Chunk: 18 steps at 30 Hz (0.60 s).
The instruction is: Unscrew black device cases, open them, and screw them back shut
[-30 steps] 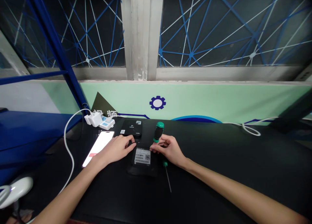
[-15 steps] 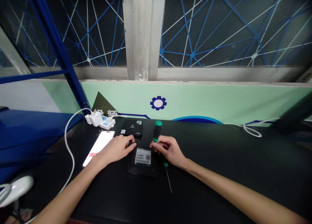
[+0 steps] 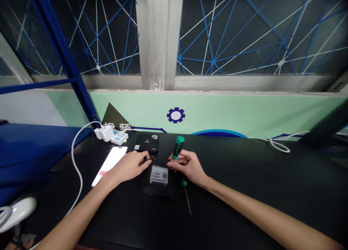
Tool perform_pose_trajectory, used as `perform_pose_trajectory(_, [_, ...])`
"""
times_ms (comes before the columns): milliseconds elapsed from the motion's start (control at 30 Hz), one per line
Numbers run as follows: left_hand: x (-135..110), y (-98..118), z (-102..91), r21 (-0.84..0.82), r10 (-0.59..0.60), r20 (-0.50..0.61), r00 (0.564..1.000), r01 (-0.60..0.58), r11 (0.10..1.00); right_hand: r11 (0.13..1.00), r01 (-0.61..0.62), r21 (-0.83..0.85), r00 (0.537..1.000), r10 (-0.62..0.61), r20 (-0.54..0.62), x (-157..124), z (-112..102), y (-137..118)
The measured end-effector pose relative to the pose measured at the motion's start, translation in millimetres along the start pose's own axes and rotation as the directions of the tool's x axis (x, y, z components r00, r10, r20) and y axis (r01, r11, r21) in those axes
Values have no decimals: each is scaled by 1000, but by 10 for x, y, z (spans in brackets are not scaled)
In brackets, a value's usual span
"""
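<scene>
A black box-shaped device with a white printed label lies label side up on the black table. My left hand rests at its upper left corner, thumb and curved index finger apart, with nothing visible between them. At the upper right corner, my right hand pinches a green-and-black screwdriver low on its handle. The handle leans a little to the right; the tip is hidden by my fingers. A second screwdriver with a green handle end lies just right of the device, partly under my right hand.
Behind the device lies another black box. A phone with a lit screen lies beside my left forearm. A white power strip with plugs sits at the back left, its white cable curving forward. Another white cable runs along the wall.
The screwdriver in my right hand has tipped from nearly upright to leaning right, and my right fingers have shifted slightly around it. My left hand and the device stay in place.
</scene>
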<state>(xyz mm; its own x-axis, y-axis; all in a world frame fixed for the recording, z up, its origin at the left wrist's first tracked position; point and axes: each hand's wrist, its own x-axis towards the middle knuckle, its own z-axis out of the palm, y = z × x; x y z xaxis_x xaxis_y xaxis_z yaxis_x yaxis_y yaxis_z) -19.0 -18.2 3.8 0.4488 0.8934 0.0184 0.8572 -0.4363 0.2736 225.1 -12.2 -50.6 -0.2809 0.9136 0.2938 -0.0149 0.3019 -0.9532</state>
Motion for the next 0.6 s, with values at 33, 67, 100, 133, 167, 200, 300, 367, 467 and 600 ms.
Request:
perform_pose_trajectory(33, [0,0,-1,1,0,-2,1000,0,1000,1000,-15,14,1000,15,-9,4,-2,0])
perform_pose_trajectory(67, [0,0,0,2,-1,-3,1000,1,1000,1000,-19,18,1000,19,-15,6,-5,-5])
perform_pose_trajectory(100, [0,-1,0,3,-2,-5,1000,2,1000,1000,-18,16,1000,18,-18,6,-7,-14])
perform_pose_trajectory(133, [1,-3,2,3,-4,-5,1000,4,1000,1000,-14,12,1000,15,-16,5,-9,-25])
perform_pose_trajectory(167, [2,-5,4,1,-4,-3,1000,4,1000,1000,-13,10,1000,13,-12,3,-9,-36])
perform_pose_trajectory(200, [3,-8,6,-1,-5,-1,1000,5,1000,1000,-13,11,1000,13,-5,0,-9,-45])
perform_pose_trajectory(300, [1,-18,15,-3,0,-4,1000,0,1000,1000,-6,17,1000,6,8,-5,-4,-55])
perform_pose_trajectory(367, [-2,-22,18,-2,5,-8,1000,-5,1000,1000,5,7,1000,-5,15,-3,-1,-50])
perform_pose_trajectory(467, [-5,-20,15,-3,4,-3,1000,-4,1000,1000,14,-12,1000,-14,24,2,3,-40])
perform_pose_trajectory(600, [-3,-11,4,5,5,-3,1000,-5,1000,999,31,-13,999,-30,37,-2,9,-55])
